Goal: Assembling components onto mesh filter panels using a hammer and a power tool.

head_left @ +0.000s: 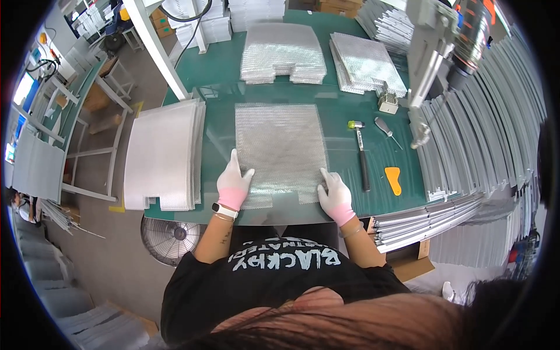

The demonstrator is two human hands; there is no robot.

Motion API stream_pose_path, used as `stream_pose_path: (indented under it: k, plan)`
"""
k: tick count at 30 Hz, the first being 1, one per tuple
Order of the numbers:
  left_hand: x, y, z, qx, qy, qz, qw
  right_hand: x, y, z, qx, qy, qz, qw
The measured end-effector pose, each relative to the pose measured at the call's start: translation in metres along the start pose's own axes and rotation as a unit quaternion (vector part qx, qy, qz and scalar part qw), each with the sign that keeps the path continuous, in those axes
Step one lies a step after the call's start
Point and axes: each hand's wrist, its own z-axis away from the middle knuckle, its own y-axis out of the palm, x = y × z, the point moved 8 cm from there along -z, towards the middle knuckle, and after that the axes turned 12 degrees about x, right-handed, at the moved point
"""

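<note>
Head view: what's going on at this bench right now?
A person in white-and-pink gloves presses both hands flat on a bubble-wrap sheet spread on the green table, the left hand at its near left corner and the right hand at its near right corner. A stack of white sheets lies to the left, more bubble-wrap stacks sit farther back, and a hammer, a screwdriver and an orange scraper lie to the right.

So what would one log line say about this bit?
left hand: flat on bubble-wrap sheet | right hand: flat on its near edge | hammer: lying beside, untouched
</note>
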Motion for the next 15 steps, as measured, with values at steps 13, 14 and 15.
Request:
stream_pose_path:
  k: [13, 14, 15]
  plan:
    - [0.011, -0.009, -0.016, 0.047, 0.023, -0.133, 0.99, -0.029, -0.064, -0.111, 0.122, -0.087, -0.04, 0.988]
    - [0.012, -0.002, -0.012, 0.081, 0.051, -0.2, 0.975, -0.032, -0.085, -0.15, 0.084, -0.081, -0.052, 0.992]
    - [0.018, -0.001, -0.01, 0.087, 0.043, -0.175, 0.98, -0.059, -0.092, -0.191, 0.089, 0.061, -0.06, 0.992]
